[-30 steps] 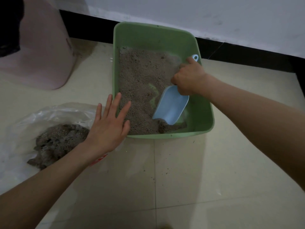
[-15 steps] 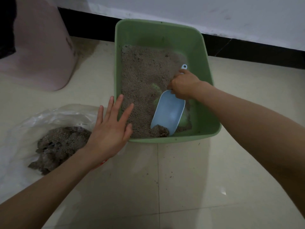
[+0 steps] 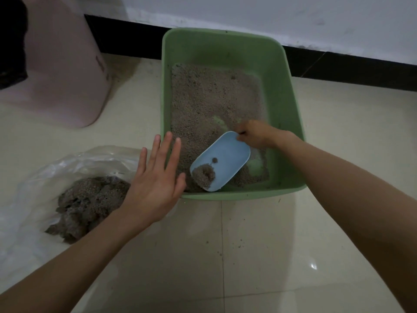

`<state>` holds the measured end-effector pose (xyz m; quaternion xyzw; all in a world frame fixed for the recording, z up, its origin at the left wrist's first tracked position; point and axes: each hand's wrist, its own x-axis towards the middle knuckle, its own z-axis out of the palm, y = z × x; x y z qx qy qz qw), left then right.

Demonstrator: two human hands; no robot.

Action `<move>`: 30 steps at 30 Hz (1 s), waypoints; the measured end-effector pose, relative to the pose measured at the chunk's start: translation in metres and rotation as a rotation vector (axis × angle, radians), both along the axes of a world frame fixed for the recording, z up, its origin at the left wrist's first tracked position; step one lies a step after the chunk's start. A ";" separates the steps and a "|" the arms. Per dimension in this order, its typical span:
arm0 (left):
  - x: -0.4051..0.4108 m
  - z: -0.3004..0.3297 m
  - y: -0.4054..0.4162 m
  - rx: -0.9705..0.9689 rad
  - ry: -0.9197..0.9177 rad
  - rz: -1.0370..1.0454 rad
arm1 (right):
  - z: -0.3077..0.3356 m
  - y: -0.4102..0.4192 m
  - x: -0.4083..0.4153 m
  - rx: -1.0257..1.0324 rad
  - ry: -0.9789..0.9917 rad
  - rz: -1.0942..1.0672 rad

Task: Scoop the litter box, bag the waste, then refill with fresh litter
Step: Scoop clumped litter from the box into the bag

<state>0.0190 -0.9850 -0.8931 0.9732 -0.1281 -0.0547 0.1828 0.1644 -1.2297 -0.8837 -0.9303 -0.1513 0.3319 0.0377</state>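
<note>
A rectangular green plastic litter box (image 3: 291,123) sits on the floor with its far end close to the wall. Grey-brown granular litter (image 3: 209,105) covers most of its bottom, with bare green patches showing near the middle and at the near right corner. Inside the box, near its front wall, a light blue plastic scoop (image 3: 225,159) lies tilted with its open mouth toward the near left corner; a small heap of litter and one loose clump sit in its bowl. The right hand (image 3: 256,134) grips the scoop at its handle end, fingers curled tightly around it so the handle itself is hidden.

The left hand (image 3: 155,184) is spread flat with fingers straight and slightly apart, holding nothing; it lies over the near left corner of the box, fingertips above the litter, though whether it presses on the rim cannot be told.

Just left of the box, a crumpled clear plastic bag (image 3: 67,163) lies on the floor with a dark, clumped pile of scooped waste (image 3: 90,199) on it. Farther back on the left stands a pale pink plastic bin (image 3: 65,71). The floor is glossy cream tile (image 3: 259,256), scattered with a few stray granules, and a black baseboard (image 3: 352,64) runs beneath a white wall (image 3: 293,14).
</note>
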 end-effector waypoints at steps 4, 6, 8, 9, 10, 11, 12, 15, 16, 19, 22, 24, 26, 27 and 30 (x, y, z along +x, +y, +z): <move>-0.002 -0.002 0.000 0.031 -0.031 0.000 | 0.004 -0.009 -0.009 0.066 0.009 -0.065; -0.002 -0.003 0.000 0.036 -0.034 0.007 | 0.006 -0.013 -0.014 0.081 -0.001 -0.115; -0.002 -0.003 -0.001 0.035 -0.035 0.020 | 0.009 -0.016 -0.018 0.074 -0.020 -0.168; -0.002 -0.002 -0.001 0.037 -0.036 0.022 | 0.012 -0.017 -0.019 0.068 -0.036 -0.186; -0.002 -0.002 -0.001 0.041 -0.037 0.020 | 0.014 -0.016 -0.020 0.065 -0.052 -0.196; -0.002 -0.002 -0.001 0.047 -0.039 0.015 | 0.016 -0.015 -0.021 0.064 -0.074 -0.191; -0.002 -0.001 0.000 0.051 -0.041 0.011 | 0.018 -0.012 -0.022 0.055 -0.099 -0.179; -0.002 -0.001 0.000 0.050 -0.036 0.009 | 0.021 0.005 -0.027 -0.039 -0.161 -0.116; -0.002 -0.001 0.000 0.049 -0.032 0.011 | 0.022 0.013 -0.029 -0.072 -0.183 -0.083; -0.002 0.000 -0.001 0.049 0.004 0.016 | 0.026 0.032 -0.033 -0.153 -0.264 0.039; -0.001 0.001 -0.001 0.052 0.011 0.017 | 0.030 0.041 -0.032 -0.205 -0.365 0.148; -0.001 0.001 -0.001 0.054 0.015 0.017 | 0.032 0.044 -0.033 -0.197 -0.410 0.192; -0.001 0.001 -0.001 0.053 0.019 0.019 | 0.034 0.049 -0.033 -0.175 -0.461 0.237; -0.001 0.000 -0.001 0.052 0.017 0.019 | 0.034 0.051 -0.034 -0.156 -0.486 0.261; -0.001 0.000 -0.001 0.047 -0.003 0.010 | 0.034 0.052 -0.033 -0.094 -0.500 0.265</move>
